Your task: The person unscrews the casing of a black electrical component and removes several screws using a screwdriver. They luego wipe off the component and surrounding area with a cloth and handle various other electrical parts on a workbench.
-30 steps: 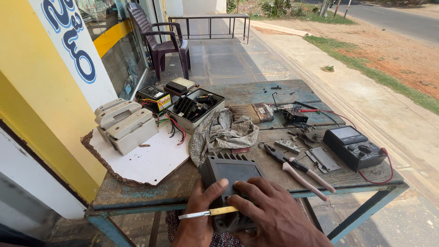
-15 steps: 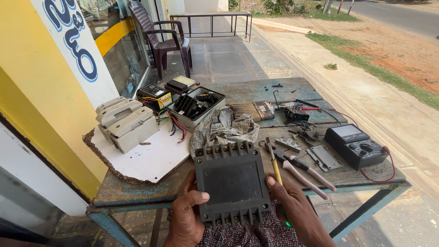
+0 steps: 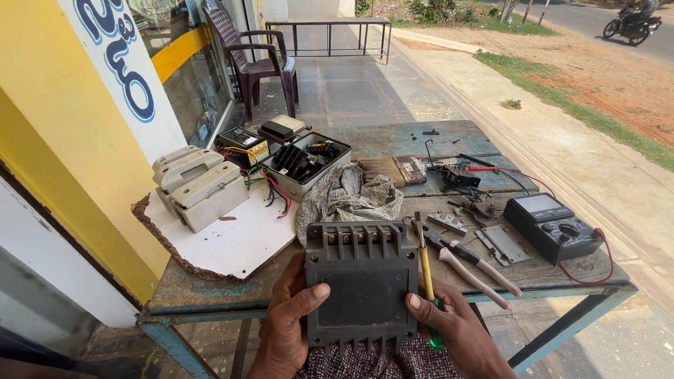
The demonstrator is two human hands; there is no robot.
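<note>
I hold a dark grey plastic box [image 3: 362, 284], its flat back facing up, against the near edge of the worn blue table [image 3: 210, 291]. A row of terminal slots runs along its far edge. My left hand [image 3: 288, 323] grips its left side with the thumb on top. My right hand [image 3: 456, 330] grips its right side and also pins a yellow-shafted screwdriver [image 3: 424, 263] with a green handle against it, tip pointing away from me.
On the table: grey cloth [image 3: 351, 196], pink-handled pliers [image 3: 477, 270], black multimeter [image 3: 551, 228] with red lead, metal plates [image 3: 500, 242], paintbrush [image 3: 397, 170], open box of parts [image 3: 305, 161], white casings [image 3: 200, 186] on a white board [image 3: 232, 242]. Purple chair [image 3: 256, 63] behind.
The box was lying under both hands at the table edge; it has been turned and raised to face me. The screwdriver swung from lying crosswise to pointing away.
</note>
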